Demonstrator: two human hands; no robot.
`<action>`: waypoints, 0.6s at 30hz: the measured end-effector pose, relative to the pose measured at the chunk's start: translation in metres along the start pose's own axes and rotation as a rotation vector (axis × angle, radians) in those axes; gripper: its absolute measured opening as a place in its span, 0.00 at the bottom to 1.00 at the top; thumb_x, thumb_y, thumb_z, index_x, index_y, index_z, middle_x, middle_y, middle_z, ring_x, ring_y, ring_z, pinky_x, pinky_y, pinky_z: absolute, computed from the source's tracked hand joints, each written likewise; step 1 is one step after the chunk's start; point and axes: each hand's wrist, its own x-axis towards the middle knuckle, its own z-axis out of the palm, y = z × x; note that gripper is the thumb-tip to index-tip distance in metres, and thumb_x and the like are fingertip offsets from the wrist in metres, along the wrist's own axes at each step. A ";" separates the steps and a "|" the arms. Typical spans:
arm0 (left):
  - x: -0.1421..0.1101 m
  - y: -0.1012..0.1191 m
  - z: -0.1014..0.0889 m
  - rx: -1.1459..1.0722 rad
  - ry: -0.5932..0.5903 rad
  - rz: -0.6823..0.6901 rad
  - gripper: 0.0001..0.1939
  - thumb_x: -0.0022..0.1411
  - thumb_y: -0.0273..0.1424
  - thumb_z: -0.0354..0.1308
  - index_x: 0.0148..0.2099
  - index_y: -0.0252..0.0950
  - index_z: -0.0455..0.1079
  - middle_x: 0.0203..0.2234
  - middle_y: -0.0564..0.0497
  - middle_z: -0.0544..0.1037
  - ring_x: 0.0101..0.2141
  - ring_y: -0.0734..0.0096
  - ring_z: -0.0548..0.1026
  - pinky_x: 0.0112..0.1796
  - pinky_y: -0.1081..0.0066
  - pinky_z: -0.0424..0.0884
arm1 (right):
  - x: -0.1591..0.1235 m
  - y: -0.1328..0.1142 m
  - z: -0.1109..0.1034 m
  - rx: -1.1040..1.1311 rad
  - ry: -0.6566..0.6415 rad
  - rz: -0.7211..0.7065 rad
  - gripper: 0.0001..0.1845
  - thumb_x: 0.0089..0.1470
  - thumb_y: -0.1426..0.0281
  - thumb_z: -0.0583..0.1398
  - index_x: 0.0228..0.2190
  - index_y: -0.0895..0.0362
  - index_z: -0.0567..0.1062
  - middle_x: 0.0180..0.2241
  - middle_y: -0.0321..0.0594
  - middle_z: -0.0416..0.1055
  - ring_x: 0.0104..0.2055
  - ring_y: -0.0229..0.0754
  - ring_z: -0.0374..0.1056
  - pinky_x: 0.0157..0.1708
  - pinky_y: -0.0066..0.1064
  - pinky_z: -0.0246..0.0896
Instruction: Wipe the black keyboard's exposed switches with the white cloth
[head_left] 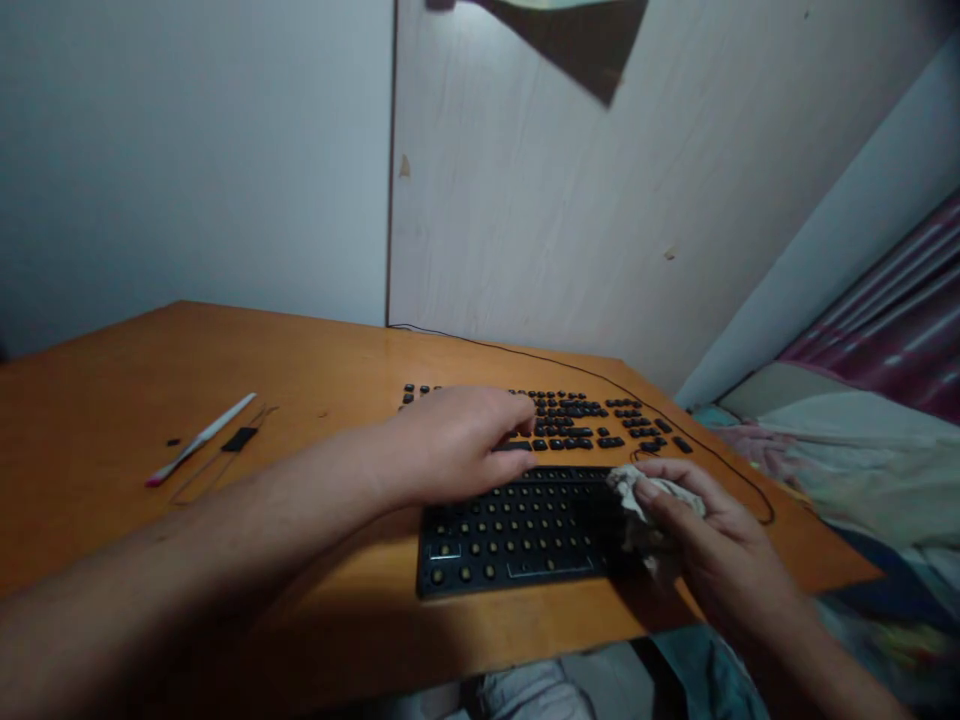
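A black keyboard base [517, 535] with its keycaps off lies near the front edge of an orange wooden table [300, 380]. Rows of loose black keycaps [581, 420] are laid out just behind it. My left hand [461, 440] reaches over the board's far edge, fingers curled down on the keycaps; whether it holds one is hidden. My right hand [697, 530] is closed on a crumpled white cloth [637, 495] and presses it on the right end of the board.
A white tool with a pink tip [201, 438], a wire keycap puller with a black grip [238, 440] and one small black piece [173, 441] lie at the table's left. A black cable [720, 455] runs along the back and right. Bedding [847, 450] lies to the right.
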 end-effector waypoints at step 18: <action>-0.092 0.059 0.065 -0.170 0.484 -0.250 0.16 0.60 0.20 0.56 0.49 0.38 0.68 0.43 0.48 0.73 0.43 0.65 0.73 0.44 0.66 0.72 | -0.045 0.011 0.073 0.254 -0.594 -0.071 0.31 0.65 0.51 0.60 0.65 0.44 0.66 0.68 0.41 0.59 0.70 0.56 0.52 0.68 0.54 0.50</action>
